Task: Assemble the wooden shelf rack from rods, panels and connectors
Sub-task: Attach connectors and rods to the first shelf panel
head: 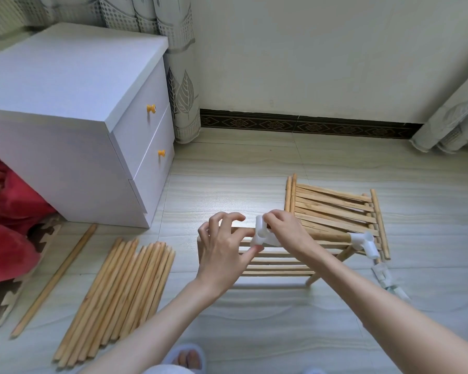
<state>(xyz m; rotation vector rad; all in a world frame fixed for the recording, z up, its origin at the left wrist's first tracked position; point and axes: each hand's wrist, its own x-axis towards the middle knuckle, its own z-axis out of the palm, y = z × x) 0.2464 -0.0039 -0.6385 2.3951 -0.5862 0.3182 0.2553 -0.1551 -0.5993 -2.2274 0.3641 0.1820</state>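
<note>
Currently both hands, left hand (pixel 222 249) and right hand (pixel 284 230), pinch white connector (pixel 261 233) at rod (pixel 327 234) end; next: press it home squarely.

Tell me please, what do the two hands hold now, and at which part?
Both hands hold one white plastic connector on a rod end: the right hand pinches its top, the left hand its bottom.

Pale matt wooden rods (pixel 114 300), slatted raw-wood panel (pixel 333 209), glossy white plastic connector (pixel 261 233), smooth white laminate cabinet (pixel 73 125)
</note>
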